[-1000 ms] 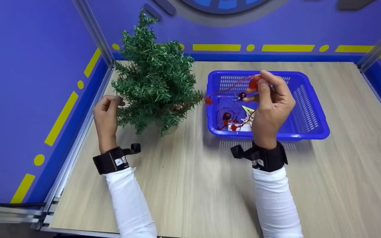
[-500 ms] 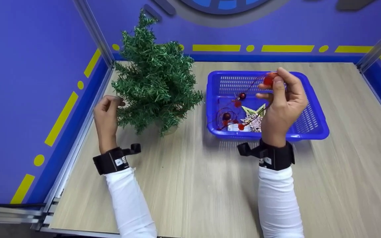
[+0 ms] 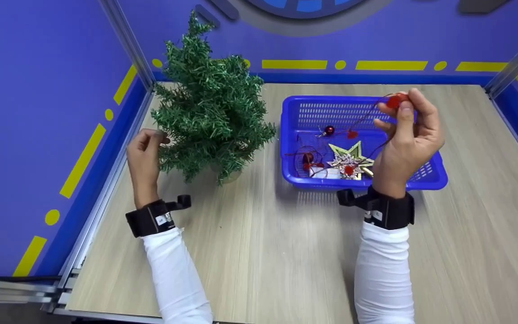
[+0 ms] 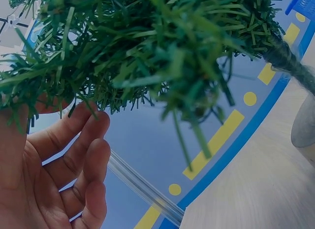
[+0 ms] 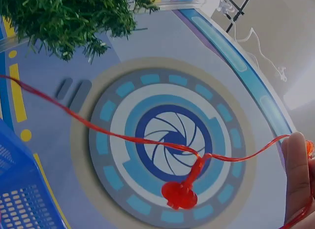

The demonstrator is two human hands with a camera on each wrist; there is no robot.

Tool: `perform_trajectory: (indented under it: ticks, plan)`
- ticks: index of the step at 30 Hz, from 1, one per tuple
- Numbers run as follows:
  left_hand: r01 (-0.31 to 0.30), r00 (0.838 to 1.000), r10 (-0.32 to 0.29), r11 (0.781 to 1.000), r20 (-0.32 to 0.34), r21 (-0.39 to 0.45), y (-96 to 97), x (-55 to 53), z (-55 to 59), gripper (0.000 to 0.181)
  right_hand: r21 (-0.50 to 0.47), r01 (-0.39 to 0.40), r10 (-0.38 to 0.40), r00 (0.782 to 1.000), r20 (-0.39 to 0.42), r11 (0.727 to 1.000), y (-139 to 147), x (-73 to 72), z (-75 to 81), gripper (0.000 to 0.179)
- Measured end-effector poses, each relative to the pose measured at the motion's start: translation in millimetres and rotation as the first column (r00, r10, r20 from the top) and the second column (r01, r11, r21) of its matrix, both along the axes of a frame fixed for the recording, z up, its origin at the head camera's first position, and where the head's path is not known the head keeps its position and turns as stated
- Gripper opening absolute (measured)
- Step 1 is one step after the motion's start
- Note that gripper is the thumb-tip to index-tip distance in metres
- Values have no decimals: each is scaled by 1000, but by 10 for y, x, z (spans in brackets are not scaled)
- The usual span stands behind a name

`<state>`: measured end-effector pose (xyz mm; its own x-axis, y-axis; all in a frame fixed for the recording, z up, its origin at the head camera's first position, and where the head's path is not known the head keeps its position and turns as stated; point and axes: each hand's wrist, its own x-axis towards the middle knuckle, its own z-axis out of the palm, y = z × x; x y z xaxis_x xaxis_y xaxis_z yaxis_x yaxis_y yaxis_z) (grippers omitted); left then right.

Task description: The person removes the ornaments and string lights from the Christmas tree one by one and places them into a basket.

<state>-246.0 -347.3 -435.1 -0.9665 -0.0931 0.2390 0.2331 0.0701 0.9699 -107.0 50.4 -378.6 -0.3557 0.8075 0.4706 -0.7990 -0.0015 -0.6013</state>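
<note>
My right hand (image 3: 409, 141) is raised over the right part of the blue basket (image 3: 440, 182), pinching a thin red string of lights (image 5: 133, 139) between thumb and fingers. A red bulb (image 5: 179, 194) dangles from the wire in the right wrist view, and more of the string trails down into the basket. At the left side of the small green Christmas tree (image 3: 209, 112), my left hand (image 3: 145, 150) pinches a branch tip (image 4: 29, 91) with curled fingers. Leaves partly hide the thumb and index finger in the left wrist view.
Inside the basket lie a gold star (image 3: 352, 155), a dark red bauble (image 3: 329, 130), a white box (image 3: 324, 173) and coiled wire. Blue walls with metal frame posts enclose the wooden table (image 3: 259, 252) at the back and sides.
My right hand has moved right with the red string. The string's stretch toward the tree has come away and now hangs over the basket. My left hand stays in place.
</note>
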Motion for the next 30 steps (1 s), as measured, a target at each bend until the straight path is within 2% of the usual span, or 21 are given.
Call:
perform_trajectory:
  ticks: [4, 8, 12, 16, 19, 23, 27, 30]
  plan:
    - [-7, 1000, 7, 1000, 1, -3, -14, -36, -50, 23, -10, 15, -15, 998, 57, 1000, 103, 12, -8, 19]
    - [-12, 1000, 12, 1000, 0, 3, -32, -155, -183, 24, -56, 56, -49, 991, 121, 997, 265, 72, 4, 16]
    - [-8, 1000, 8, 1000, -6, 15, -50, -234, -254, 21, -118, 130, -116, 986, 122, 984, 443, 151, -2, 14]
    - [-14, 1000, 14, 1000, -7, 15, -75, -235, -267, 22, -130, 147, -129, 982, 135, 981, 551, 176, -45, 14]
    - [-39, 999, 39, 999, -2, 23, -98, -209, -258, 20, -67, 117, -104, 979, 177, 991, 561, 146, -69, 14]
    - [-88, 996, 90, 994, -24, 71, -119, -186, -216, 16, 83, 65, -83, 969, 232, 994, 497, 108, -60, 15]
    - [-155, 977, 177, 971, -115, 180, -114, -173, -135, 18, 288, 19, -119, 934, 336, 958, 450, 92, -96, 19]
    - [-194, 948, 254, 938, -192, 286, -107, -135, -48, 20, 390, -44, -135, 898, 419, 920, 461, 66, -176, 22]
